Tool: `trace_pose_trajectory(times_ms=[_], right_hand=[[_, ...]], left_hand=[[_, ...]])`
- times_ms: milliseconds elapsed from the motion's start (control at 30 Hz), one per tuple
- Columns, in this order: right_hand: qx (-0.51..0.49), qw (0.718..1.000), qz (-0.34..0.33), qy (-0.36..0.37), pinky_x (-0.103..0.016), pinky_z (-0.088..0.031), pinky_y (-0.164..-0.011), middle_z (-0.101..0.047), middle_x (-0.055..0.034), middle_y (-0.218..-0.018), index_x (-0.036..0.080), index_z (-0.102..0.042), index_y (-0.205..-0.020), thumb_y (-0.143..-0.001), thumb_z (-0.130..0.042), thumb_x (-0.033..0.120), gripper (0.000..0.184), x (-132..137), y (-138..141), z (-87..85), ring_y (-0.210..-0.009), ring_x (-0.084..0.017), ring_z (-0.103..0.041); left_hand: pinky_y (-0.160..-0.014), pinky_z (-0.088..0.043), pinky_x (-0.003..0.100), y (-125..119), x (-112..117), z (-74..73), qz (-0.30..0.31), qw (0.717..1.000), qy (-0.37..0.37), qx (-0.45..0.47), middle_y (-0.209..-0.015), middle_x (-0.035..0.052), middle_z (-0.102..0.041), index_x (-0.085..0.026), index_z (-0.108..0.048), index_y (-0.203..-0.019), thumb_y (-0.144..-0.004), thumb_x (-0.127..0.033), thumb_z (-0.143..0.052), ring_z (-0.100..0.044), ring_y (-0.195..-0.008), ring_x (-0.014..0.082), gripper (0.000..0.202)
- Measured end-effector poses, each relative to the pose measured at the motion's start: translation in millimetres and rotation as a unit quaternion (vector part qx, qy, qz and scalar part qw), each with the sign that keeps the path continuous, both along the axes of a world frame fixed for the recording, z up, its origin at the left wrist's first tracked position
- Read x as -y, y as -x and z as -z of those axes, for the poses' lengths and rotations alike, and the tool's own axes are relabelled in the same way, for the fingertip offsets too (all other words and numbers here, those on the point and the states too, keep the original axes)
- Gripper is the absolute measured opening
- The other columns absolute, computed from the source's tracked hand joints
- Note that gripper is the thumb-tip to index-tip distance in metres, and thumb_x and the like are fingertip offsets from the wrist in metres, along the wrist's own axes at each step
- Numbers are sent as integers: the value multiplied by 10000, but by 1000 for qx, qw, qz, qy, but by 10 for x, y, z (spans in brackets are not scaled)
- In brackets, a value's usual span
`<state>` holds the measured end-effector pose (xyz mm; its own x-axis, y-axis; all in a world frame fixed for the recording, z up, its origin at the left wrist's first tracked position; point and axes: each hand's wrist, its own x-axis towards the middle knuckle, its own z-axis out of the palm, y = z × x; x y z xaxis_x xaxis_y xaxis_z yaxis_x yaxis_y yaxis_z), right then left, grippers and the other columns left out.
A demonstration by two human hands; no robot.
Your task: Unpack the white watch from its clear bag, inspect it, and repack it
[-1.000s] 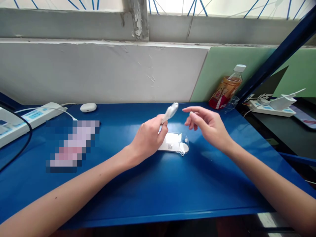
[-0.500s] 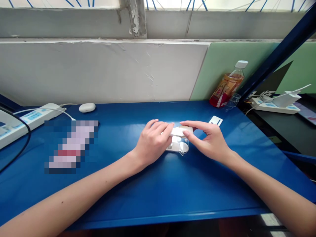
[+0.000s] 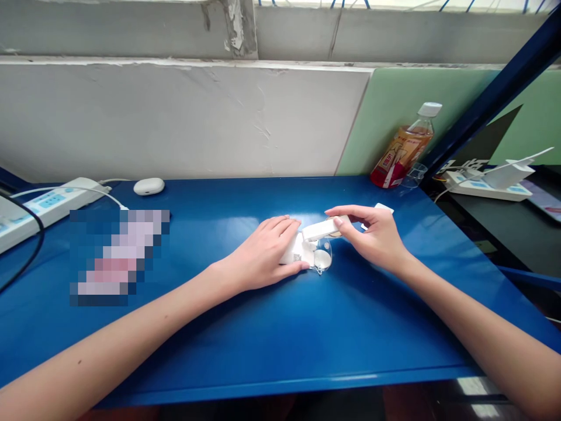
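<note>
My right hand (image 3: 366, 234) pinches a slim white rectangular piece (image 3: 323, 230) between thumb and fingers, tilted up at its right end. Below that piece lies a white object with a clear plastic part (image 3: 323, 260) on the blue desk; its exact kind does not show. My left hand (image 3: 269, 251) holds this object from the left, fingers over its far side and thumb along its near edge. Part of it is hidden under the hand. Behind my right hand, a small white card-like piece (image 3: 384, 207) is partly covered.
A pixelated phone-like slab (image 3: 127, 251) with a white cable lies left on the desk (image 3: 280, 345). Near it are a power strip (image 3: 52, 204) and a white earbud case (image 3: 149, 186). A drink bottle (image 3: 403, 152) leans at the back right, by another power strip (image 3: 477, 186).
The slim white piece has come away from over the clear-plastic object, lifted and tilted by my right hand. My left hand has shifted down onto the object, and the view has moved slightly.
</note>
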<state>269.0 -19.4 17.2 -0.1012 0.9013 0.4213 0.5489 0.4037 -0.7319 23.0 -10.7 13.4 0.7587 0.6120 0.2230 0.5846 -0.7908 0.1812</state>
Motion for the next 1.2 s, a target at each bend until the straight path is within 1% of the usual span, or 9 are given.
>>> trace_pose_trajectory(times_ms=[167, 400, 633, 733, 867, 933, 1033, 1100, 1200], right_hand=[[34, 999, 7, -3, -306, -538, -668, -781, -38, -826, 186, -788, -909, -810, -589, 195, 222, -23, -5, -1, -741, -204, -703], [48, 998, 37, 18, -286, -446, -501, -698, -16, -651, 194, -766, -807, -800, -571, 225, 197, -62, -80, -42, -528, -158, -567], [60, 994, -26, 83, -273, -475, -543, -668, -5, -657, 187, -762, -931, -850, -580, 281, 220, -21, -10, -4, -558, -150, -580], [136, 988, -43, 62, -279, -462, -558, -670, 1, -672, 191, -741, -1000, -876, -571, 295, 235, 6, -3, 22, -551, -145, -574], [285, 957, -56, 9, -302, -402, -539, -647, 5, -617, 164, -695, -1088, -916, -532, 313, 280, 10, -23, 67, -541, -170, -587], [327, 944, -47, -12, -313, -412, -543, -674, -20, -667, 154, -692, -1087, -930, -533, 346, 294, 4, -36, 69, -584, -192, -622], [330, 941, -40, -68, -338, -491, -601, -727, -98, -897, 153, -707, -1081, -941, -553, 390, 316, -17, -84, 18, -731, -230, -685], [313, 938, -96, -113, -371, -549, -737, -724, -133, -1092, 176, -717, -1115, -953, -558, 372, 299, -37, -140, -48, -924, -262, -700], [309, 915, -220, -138, -436, -548, -918, -729, -90, -1202, 253, -744, -1133, -943, -604, 303, 241, -60, -219, -141, -1087, -274, -674]], left_hand=[[-1159, -309, 580, 72, 18, 105, -12, 999, 52, -3, -1460, 231, -507, -102, -472, -1401, -915, -616, -583, -393, -1423, 384, 716], [-1138, -341, 586, 74, 40, 169, -27, 997, 44, 65, -1352, 203, -586, -130, -509, -1299, -943, -545, -579, -490, -1348, 350, 551], [-1134, -328, 608, 79, 42, 179, -44, 995, 22, 85, -1310, 188, -603, -139, -505, -1268, -953, -492, -583, -548, -1276, 333, 480], [-1126, -340, 600, 83, 36, 191, -44, 996, 20, 81, -1315, 188, -601, -143, -509, -1261, -939, -506, -598, -548, -1273, 334, 494], [-1105, -365, 591, 89, 32, 200, -40, 996, 18, 76, -1313, 197, -600, -134, -515, -1245, -946, -528, -572, -549, -1264, 342, 498], [-1100, -369, 590, 91, 33, 199, -39, 996, 16, 73, -1318, 199, -597, -137, -517, -1240, -948, -537, -564, -546, -1266, 347, 497], [-1098, -372, 584, 91, 36, 192, -41, 997, 15, 68, -1327, 199, -592, -137, -513, -1248, -946, -534, -568, -541, -1273, 350, 503], [-1095, -377, 579, 89, 37, 186, -43, 997, 15, 68, -1323, 201, -594, -130, -511, -1255, -944, -528, -573, -541, -1272, 351, 509], [-1088, -385, 580, 86, 38, 177, -42, 997, 16, 70, -1309, 200, -603, -127, -517, -1256, -941, -520, -579, -550, -1264, 351, 507]])
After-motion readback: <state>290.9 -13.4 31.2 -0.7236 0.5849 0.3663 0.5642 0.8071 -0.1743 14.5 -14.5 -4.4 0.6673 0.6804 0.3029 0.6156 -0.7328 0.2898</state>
